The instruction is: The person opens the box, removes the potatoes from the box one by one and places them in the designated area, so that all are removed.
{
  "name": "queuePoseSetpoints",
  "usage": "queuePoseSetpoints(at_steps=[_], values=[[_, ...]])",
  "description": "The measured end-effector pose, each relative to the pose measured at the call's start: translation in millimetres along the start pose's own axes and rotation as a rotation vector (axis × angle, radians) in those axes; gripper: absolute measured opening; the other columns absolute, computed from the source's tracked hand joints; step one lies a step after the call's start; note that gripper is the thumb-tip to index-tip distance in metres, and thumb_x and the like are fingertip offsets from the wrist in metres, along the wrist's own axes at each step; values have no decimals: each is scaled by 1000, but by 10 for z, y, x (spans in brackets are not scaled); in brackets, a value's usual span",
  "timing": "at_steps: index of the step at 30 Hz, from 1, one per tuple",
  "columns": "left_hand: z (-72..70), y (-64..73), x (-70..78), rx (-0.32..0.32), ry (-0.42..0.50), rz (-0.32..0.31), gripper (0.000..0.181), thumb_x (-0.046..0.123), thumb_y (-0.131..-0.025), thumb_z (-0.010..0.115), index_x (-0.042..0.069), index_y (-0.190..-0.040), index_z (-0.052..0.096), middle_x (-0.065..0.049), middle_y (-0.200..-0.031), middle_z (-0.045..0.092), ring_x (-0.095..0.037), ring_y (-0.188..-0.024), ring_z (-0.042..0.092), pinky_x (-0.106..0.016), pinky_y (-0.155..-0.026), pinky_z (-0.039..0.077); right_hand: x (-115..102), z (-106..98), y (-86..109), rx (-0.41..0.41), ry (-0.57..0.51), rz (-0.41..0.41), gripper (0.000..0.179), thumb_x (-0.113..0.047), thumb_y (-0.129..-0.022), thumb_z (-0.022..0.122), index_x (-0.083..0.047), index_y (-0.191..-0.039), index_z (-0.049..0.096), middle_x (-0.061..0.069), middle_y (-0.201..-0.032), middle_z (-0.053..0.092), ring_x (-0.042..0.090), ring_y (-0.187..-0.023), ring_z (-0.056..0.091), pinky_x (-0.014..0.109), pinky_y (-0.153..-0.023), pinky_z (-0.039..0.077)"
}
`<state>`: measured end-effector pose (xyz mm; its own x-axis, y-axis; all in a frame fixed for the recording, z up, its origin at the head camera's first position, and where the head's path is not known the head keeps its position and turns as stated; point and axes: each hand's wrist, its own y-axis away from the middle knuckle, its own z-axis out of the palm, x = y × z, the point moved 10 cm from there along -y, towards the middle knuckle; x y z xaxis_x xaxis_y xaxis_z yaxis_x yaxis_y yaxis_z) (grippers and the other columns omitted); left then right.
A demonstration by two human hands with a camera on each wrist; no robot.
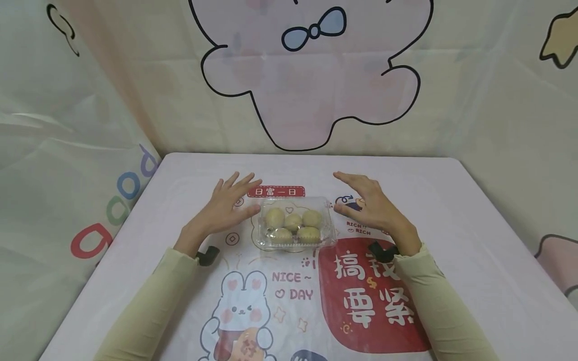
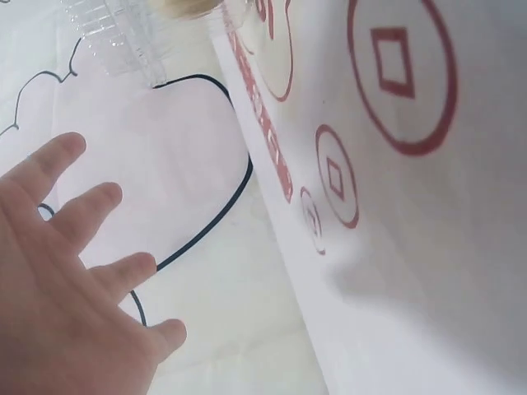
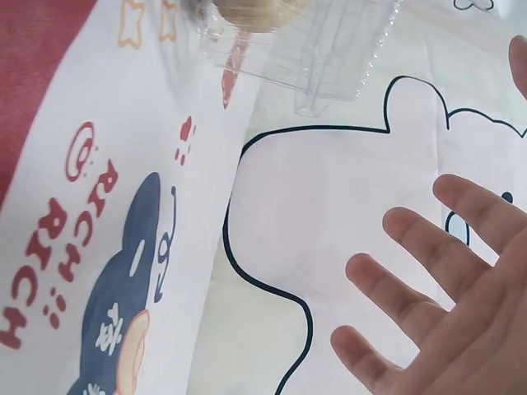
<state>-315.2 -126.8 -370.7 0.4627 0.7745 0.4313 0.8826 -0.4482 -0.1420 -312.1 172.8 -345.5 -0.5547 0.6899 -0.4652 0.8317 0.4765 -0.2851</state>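
A clear plastic clamshell box (image 1: 295,240) sits on the table, lid down, with several round yellowish-green fruits (image 1: 311,218) inside. To its left, my left hand (image 1: 230,205) is held with fingers spread, the thumb tip close by the box's side. My right hand (image 1: 368,200) mirrors it on the other side, fingers extended and thumb pointing at the box. In the left wrist view the box (image 2: 115,41) shows only at the top edge, apart from the spread fingers. The right wrist view likewise has a corner of the box (image 3: 329,58) above the straight fingers.
Beneath everything lies a white table cover (image 1: 451,210) printed with a rabbit, a red patch and lettering. A cloth backdrop (image 1: 307,100) with a large pink cartoon figure rises behind the table's far edge. Dark straps (image 1: 383,252) are worn at both wrists.
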Motion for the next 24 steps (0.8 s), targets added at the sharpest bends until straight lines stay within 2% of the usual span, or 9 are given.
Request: queuePoseSetpoints(at_steps=[2, 5, 8, 11, 15, 17, 24], values=[[40, -3, 7, -15, 20, 19, 72, 61, -97, 54, 31, -159, 35, 0, -171, 24, -33, -161, 6, -64, -125, -3, 10, 31, 26, -20, -10, 11, 83, -41, -86, 76, -25, -158, 38, 11, -159, 45, 38, -147, 37, 69, -115, 30], [87, -6, 13, -26, 43, 34, 73, 59, -97, 56, 29, -160, 34, 0, -170, 26, -34, -160, 8, -63, -126, -1, 30, 86, 65, -51, -13, 32, 83, -43, -86, 76, -25, -158, 39, 11, -158, 46, 37, -146, 38, 70, -113, 34], [130, -4, 16, -37, 58, 42, 77, 56, -94, 61, 27, -160, 35, -3, -169, 29, -37, -159, 11, -64, -126, 2, 46, 139, 92, -77, -14, 47, 83, -45, -85, 76, -26, -157, 39, 10, -159, 46, 36, -146, 38, 71, -116, 28], [170, 12, 7, -51, 70, 48, 81, 57, -91, 64, 25, -160, 34, -3, -168, 32, -38, -159, 13, -64, -126, 5, 49, 195, 118, -106, -35, 65, 84, -48, -85, 75, -27, -158, 39, 10, -160, 44, 37, -147, 37, 72, -114, 29], [205, 37, -3, -65, 88, 58, 84, 60, -90, 64, 24, -160, 33, 0, -168, 33, -34, -160, 12, -64, -126, 5, 18, 248, 136, -129, -68, 47, 87, -46, -83, 78, -23, -157, 39, 12, -159, 44, 38, -147, 37, 72, -114, 29], [217, 49, -15, -70, 102, 54, 86, 60, -89, 65, 23, -160, 33, 0, -167, 33, -34, -160, 12, -64, -126, 5, 0, 275, 137, -138, -75, 31, 88, -45, -82, 80, -20, -157, 40, 13, -158, 44, 37, -146, 38, 70, -115, 28], [315, 107, -89, -123, 124, -3, 95, 60, -83, 72, 20, -160, 33, -9, -167, 32, -35, -160, 11, -61, -127, 4, 20, 366, 140, -174, -60, 47, 96, -50, -78, 81, -20, -158, 38, 10, -159, 44, 35, -145, 40, 70, -112, 36]])
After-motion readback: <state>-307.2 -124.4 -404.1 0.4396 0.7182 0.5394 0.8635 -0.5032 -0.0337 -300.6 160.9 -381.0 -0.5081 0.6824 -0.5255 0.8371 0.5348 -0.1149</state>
